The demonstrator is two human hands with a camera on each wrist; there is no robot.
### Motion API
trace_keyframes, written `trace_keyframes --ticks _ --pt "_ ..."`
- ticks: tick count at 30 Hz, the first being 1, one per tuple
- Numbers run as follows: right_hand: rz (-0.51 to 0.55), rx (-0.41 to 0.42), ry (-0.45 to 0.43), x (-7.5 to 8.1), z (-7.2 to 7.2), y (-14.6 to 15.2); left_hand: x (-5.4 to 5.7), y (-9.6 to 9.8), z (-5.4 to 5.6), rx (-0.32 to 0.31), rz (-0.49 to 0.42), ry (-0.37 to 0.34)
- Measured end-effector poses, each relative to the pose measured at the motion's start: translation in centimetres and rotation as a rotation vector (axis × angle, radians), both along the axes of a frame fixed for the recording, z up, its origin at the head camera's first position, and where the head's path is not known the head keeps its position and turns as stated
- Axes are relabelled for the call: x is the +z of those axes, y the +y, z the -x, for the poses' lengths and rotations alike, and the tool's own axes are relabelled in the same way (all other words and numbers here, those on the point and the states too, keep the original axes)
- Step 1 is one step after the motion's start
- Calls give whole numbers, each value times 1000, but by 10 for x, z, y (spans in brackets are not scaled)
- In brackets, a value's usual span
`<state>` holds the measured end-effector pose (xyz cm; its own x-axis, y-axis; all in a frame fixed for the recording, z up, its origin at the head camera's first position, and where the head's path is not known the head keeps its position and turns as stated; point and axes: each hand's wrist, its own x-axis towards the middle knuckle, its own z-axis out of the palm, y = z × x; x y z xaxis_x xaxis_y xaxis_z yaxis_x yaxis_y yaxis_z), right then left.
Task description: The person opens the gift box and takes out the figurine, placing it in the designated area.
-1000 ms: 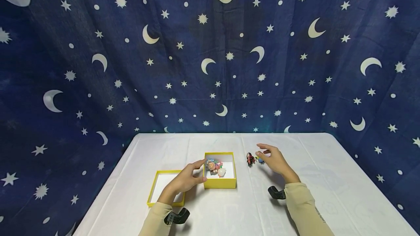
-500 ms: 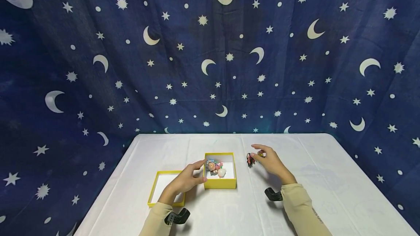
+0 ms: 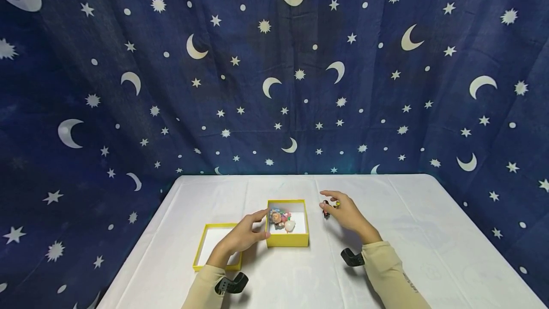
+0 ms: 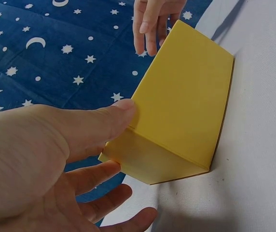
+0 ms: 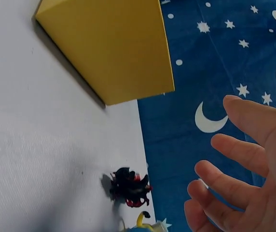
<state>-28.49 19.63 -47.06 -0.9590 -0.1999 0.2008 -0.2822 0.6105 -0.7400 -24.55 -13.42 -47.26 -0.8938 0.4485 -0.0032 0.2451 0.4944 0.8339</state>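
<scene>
My left hand [image 3: 243, 235] is at the left side of a yellow box [image 3: 288, 240] with a white inside. In the left wrist view, the thumb [image 4: 121, 110] touches the box's upper corner and the index fingertip meets its side; the other fingers spread loosely. Inside the box lie several small toy figures [image 3: 283, 219]. My right hand [image 3: 349, 213], holding nothing, hovers over two small figures on the table. One is a black and red figure [image 5: 130, 187]; the other, with yellow and blue parts [image 5: 145, 224], is cut off at the right wrist view's bottom edge.
A shallow yellow-rimmed white lid [image 3: 205, 247] lies left of the box, partly under my left forearm. White cloth covers the table [image 3: 300, 280]. A dark blue curtain [image 3: 240, 89] with moons and stars hangs behind the table's far edge.
My right hand has moved left, from above the blue and yellow figure towards the black and red one. The left hand, the box and its figures stay where they were.
</scene>
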Motion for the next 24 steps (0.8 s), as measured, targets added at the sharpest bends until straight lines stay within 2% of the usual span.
trace_keyframes --ticks 7,15,24 --pt "6 28 -1 2 -3 -12 -1 0 0 1 4 9" --pt "-19 98 29 3 -5 -30 0 0 1 5 5 15" --pt "-14 125 2 0 -5 -45 -2 1 1 -6 -6 7"
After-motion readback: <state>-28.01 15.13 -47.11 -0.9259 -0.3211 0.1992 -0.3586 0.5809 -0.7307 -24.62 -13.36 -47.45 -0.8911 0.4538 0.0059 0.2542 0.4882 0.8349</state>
